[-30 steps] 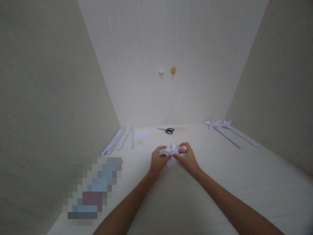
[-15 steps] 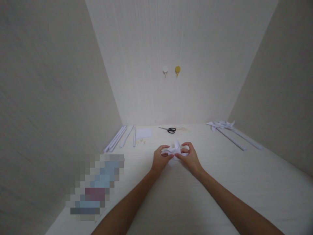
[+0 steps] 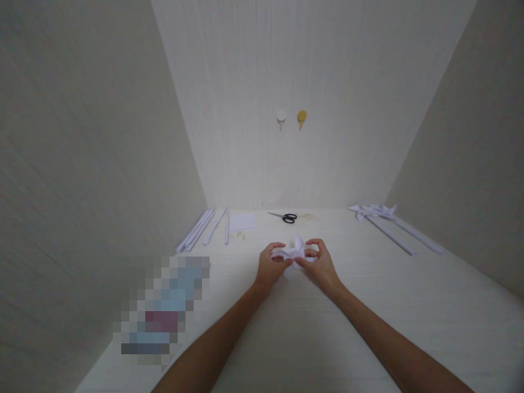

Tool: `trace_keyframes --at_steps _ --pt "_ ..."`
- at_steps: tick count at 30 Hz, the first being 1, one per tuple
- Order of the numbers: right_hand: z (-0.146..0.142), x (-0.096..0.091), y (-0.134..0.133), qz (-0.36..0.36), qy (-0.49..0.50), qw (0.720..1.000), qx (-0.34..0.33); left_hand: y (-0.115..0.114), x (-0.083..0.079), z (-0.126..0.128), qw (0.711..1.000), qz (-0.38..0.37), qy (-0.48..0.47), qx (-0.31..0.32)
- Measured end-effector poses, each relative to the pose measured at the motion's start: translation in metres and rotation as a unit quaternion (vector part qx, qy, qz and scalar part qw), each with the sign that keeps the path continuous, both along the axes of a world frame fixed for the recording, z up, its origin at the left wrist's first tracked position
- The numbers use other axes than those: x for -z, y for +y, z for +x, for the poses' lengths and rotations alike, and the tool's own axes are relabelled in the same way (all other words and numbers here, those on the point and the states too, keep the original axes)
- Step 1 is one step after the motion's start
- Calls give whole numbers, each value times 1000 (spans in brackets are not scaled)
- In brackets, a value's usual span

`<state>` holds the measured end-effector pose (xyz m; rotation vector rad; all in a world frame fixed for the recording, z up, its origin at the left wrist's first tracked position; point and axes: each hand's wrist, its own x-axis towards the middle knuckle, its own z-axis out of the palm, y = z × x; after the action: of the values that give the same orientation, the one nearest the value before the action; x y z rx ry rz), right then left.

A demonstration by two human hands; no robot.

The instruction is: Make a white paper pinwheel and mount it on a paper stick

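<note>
A white paper pinwheel (image 3: 299,248) with curled blades is held just over the table between my two hands. My left hand (image 3: 269,268) pinches its left side, thumb close to the middle and fingers curled behind. From the right, my right hand (image 3: 323,266) grips it, with the thumb tip almost meeting the left thumb at the centre. The fingers partly cover the paper. Beyond the hands lie black-handled scissors (image 3: 289,218), blades pointing left. A white paper sheet (image 3: 242,221) and small pale bits (image 3: 239,237) are to their left.
Several rolled white paper sticks (image 3: 196,232) lie along the left wall. At the far right rest paper pinwheels (image 3: 373,210) on two paper sticks (image 3: 393,234). A blurred-out object (image 3: 167,305) is at the near left. Two hooks, one white (image 3: 281,117) and one yellow (image 3: 302,115), are on the back wall.
The whole view has shifted slightly, so things appear a little further right. Both hands keep their hold on the paper pinwheel, with barely any finger movement.
</note>
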<state>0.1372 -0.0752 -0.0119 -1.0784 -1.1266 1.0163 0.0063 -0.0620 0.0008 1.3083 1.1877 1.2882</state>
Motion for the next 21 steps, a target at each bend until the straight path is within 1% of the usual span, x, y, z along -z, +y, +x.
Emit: trace_keyframes --at_steps 7,10,13,16,18,21 --pt "0 2 2 -4 10 1000 -4 1 -1 -1 1000 -10 -23 3" --pt "2 2 3 9 50 999 -8 3 0 -4 998 -22 -50 22" --pt "3 2 2 17 120 992 -19 6 3 -8 993 -40 -92 59" --pt "4 0 1 13 175 984 -26 10 6 -14 983 -62 -130 116" --pt "5 -2 1 0 201 979 -26 13 7 -19 971 -83 -157 158" --pt "8 -3 3 -31 234 971 -27 15 6 -26 954 -102 -206 195"
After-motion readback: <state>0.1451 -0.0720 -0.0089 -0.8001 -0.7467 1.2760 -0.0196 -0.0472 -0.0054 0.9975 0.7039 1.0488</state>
